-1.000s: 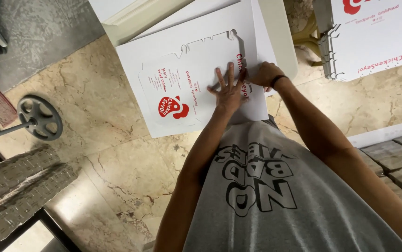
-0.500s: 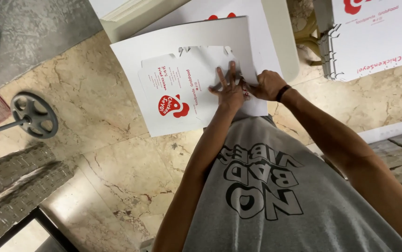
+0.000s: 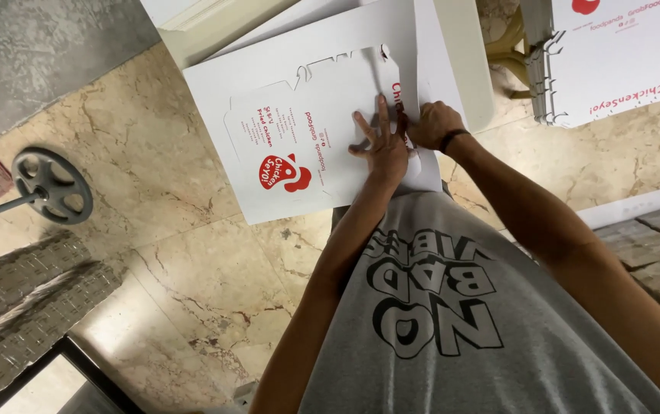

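Count: two hands, left (image 3: 382, 146) and right (image 3: 431, 124); one flat printed carton blank (image 3: 307, 130); one round metal wheel (image 3: 52, 185).

right hand (image 3: 431, 124): fingertips hidden under the box blank (image 3: 311, 138) fold; grip not visible.
left hand (image 3: 382, 144): palm side hidden, pressed flat on the blank.
blank right edge: covered by both hands.
small print on blank: too small to tell.
stack (image 3: 613, 57): cut off by top and right edges.
worktop (image 3: 464, 61): far end cut off at top.
wheel (image 3: 52, 185): its rod runs off the left edge.
bundles (image 3: 31, 295): cut off at left.
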